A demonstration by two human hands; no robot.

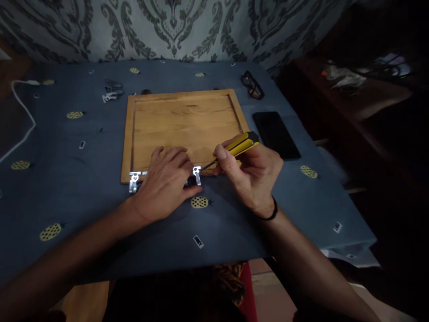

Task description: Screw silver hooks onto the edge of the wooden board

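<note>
A framed wooden board [187, 129] lies on the blue cloth. Along its near edge sit metal pieces, one at the left [134, 181] and another [197, 175] beside my left fingers. My left hand [166, 181] rests over the near edge, its fingers bent on the board and its thumb below the edge, holding the metal part that it partly covers. My right hand [256, 172] grips a screwdriver [241, 144] with a yellow and black handle. The screwdriver's shaft slants down left, and its tip is at the right metal piece.
Loose metal pieces [112, 91] lie beyond the board's far left corner. Folded glasses [252, 85] and a black phone [276, 135] are to the right. A white cable [28, 112] runs at the far left. A patterned curtain [187, 31] hangs behind the table [100, 250].
</note>
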